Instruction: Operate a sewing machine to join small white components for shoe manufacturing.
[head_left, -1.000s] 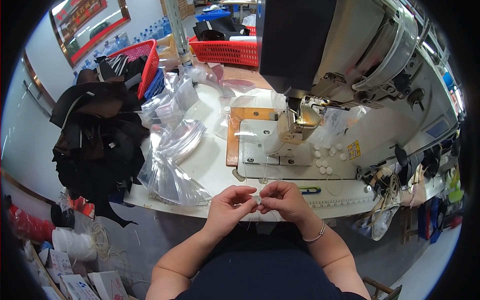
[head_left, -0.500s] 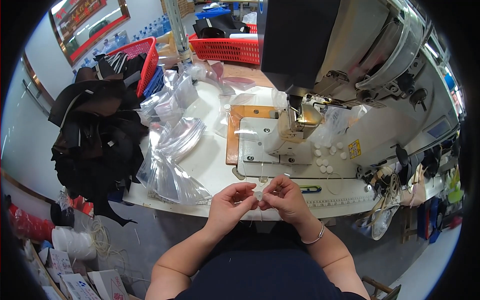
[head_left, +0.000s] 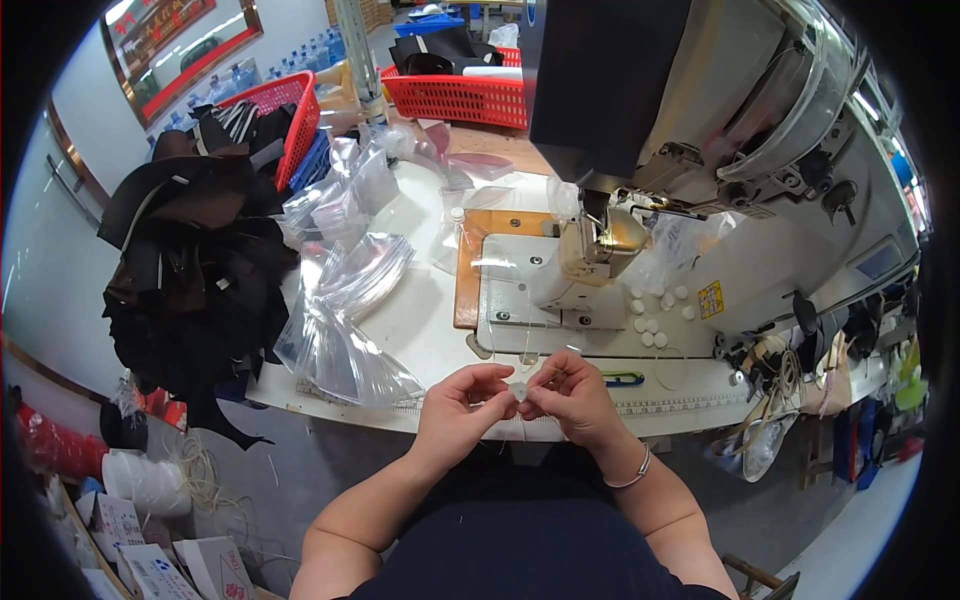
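Note:
A small pale disc is pinched between my two hands at the table's front edge. My left hand has thumb and fingertips closed on its left side. My right hand pinches at its right side, where the fingers hide part of it. Thin pale threads run near the fingertips, up toward the sewing machine and down below the table edge. Just behind my right hand lies a green-and-dark slim tool. Several white round pieces lie beside the machine's post.
Clear plastic bags cover the left of the white table. Black material is heaped beyond them, with a red basket behind. Another red basket stands at the back. The machine's dark head overhangs the right side.
The disc has turned a little between my fingertips and shows more of its face. Both hands stay in nearly the same place. The view has shifted very slightly.

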